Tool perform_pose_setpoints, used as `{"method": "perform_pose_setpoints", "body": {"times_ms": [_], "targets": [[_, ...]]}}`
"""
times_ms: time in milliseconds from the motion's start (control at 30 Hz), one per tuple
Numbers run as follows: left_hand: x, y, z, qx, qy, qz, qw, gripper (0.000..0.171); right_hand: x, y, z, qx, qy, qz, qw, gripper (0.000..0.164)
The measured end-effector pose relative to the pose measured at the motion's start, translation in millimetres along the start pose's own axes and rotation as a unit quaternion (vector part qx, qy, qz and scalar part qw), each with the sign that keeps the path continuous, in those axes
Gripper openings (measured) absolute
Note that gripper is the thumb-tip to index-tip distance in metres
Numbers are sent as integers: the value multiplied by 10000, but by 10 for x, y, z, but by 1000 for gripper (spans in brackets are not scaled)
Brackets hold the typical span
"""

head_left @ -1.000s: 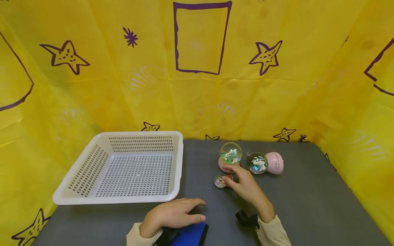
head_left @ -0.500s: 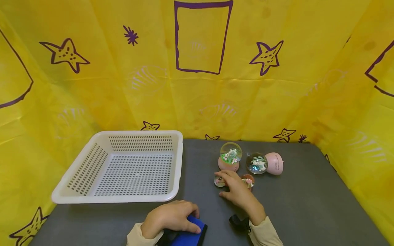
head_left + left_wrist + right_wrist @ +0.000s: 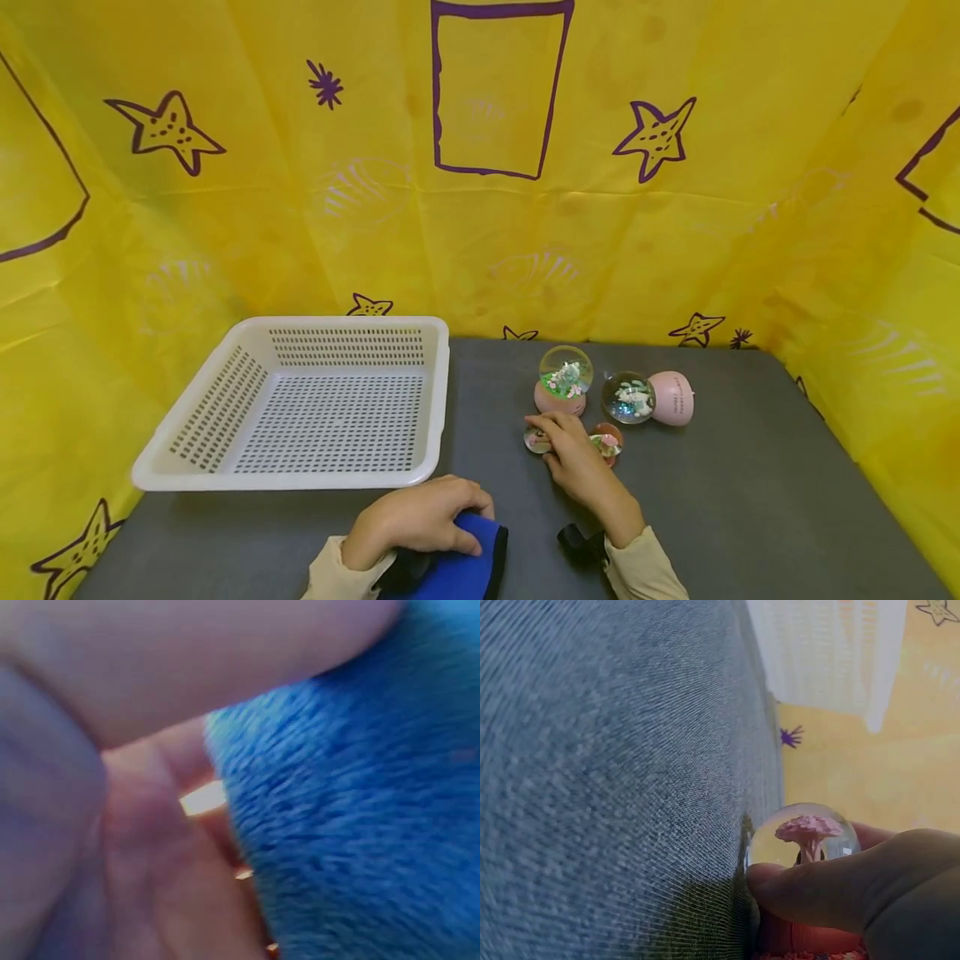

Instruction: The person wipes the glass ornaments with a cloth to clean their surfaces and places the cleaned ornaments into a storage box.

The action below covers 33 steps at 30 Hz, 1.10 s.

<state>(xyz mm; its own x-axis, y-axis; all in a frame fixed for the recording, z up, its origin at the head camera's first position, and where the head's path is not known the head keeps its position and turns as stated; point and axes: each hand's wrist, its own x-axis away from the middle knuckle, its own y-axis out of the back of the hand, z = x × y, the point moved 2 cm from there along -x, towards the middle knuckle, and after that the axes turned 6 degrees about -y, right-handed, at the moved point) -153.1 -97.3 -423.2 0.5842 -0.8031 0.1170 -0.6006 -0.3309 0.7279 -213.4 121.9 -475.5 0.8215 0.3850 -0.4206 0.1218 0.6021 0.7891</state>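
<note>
In the head view my left hand [image 3: 423, 518] holds the edge of a blue cloth [image 3: 459, 571] with a black border, its thumb on top. The cloth's fuzzy pile [image 3: 360, 810] fills much of the left wrist view. My right hand [image 3: 583, 468] pinches a small snow globe [image 3: 536, 440] lying on its side. A pink tree stands inside that clear ball [image 3: 810, 829], above a red base [image 3: 799, 937]. Just right of the hand sits another small snow globe [image 3: 607, 442]. Behind them is a larger upright snow globe [image 3: 564, 385] on a pink base.
To the right of the upright globe, a large snow globe [image 3: 670, 398] with a pink base lies on its side. A white perforated plastic basket [image 3: 427, 479] stands at the left on the dark grey tabletop [image 3: 750, 500]. A yellow patterned cloth [image 3: 487, 250] surrounds the table.
My left hand has lowered onto the blue cloth and taken hold of its edge. My right hand has moved down, uncovering the globe beside it, and its thumb has come in against the small globe.
</note>
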Motion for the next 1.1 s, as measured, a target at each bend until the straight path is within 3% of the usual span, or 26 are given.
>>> {"method": "perform_pose_setpoints", "body": {"times_ms": [167, 433, 533, 667, 867, 967, 1033, 1100], "targets": [[-35, 24, -19, 483, -516, -359, 9968, 10, 16, -15, -13, 141, 64, -149, 9998, 57], [-56, 23, -43, 466, -386, -731, 9955, 6, 5, 11, 13, 49, -51, -46, 10000, 53], [-54, 14, -46, 454, -337, -753, 9956, 16, 6, 24, 25, -19, -65, 33, 10000, 51], [-24, -17, -76, 147, -159, -319, 9993, 30, 7, 34, 25, -65, 7, 46, 10000, 50], [14, -47, -169, -66, -654, 624, 9959, 26, 1, 33, 15, -54, 39, 78, 9999, 51], [42, -66, -211, -200, -701, 1093, 9913, 41, -3, 35, 13, 21, 59, 59, 10000, 52], [52, -82, -229, -431, -646, 1255, 9891, 50, -6, 39, 15, 34, 51, 65, 10000, 51], [44, -102, -232, -584, -535, 1173, 9899, 51, -8, 42, 18, 16, 4, 97, 10000, 51]]}}
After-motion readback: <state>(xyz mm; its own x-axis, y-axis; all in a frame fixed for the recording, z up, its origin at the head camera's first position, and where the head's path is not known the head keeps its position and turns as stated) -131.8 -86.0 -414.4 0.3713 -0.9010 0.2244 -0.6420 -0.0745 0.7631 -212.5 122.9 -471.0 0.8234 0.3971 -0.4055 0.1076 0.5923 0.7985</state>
